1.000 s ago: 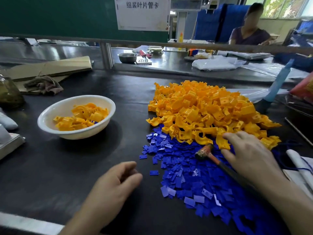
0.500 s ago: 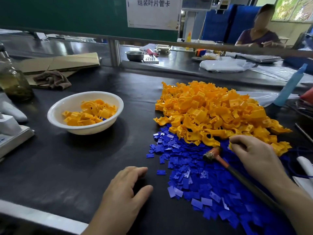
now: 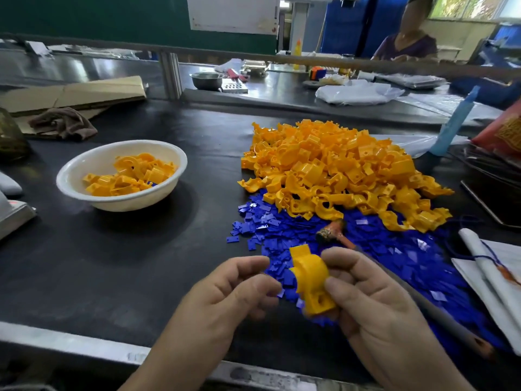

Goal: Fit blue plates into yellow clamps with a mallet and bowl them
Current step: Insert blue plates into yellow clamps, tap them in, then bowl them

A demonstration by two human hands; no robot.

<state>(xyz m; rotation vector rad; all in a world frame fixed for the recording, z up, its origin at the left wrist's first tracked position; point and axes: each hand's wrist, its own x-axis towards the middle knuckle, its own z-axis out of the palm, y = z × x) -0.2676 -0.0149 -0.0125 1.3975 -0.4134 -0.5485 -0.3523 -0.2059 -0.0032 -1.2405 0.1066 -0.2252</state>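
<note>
My right hand (image 3: 375, 309) grips one yellow clamp (image 3: 310, 280), lifted above the near edge of the blue plate pile (image 3: 394, 263). My left hand (image 3: 225, 294) hovers just left of the clamp with curled fingers, and a small blue plate (image 3: 278, 293) shows at its fingertips. The mallet (image 3: 329, 234) lies on the blue plates, its handle running to the lower right behind my right hand. A big heap of yellow clamps (image 3: 338, 170) lies behind the plates. The white bowl (image 3: 121, 145) on the left holds several clamps.
Cardboard (image 3: 73, 91) and a brown rag (image 3: 64, 122) lie at the back left. A blue bottle (image 3: 454, 122) stands at the right, with white sheets (image 3: 493, 277) beside the plates. A metal device (image 3: 11, 213) sits at the left edge. A person (image 3: 406, 43) sits at the far bench.
My right hand took a clamp from the heap and brought it toward me. My left hand rose off the table and moved up to the clamp.
</note>
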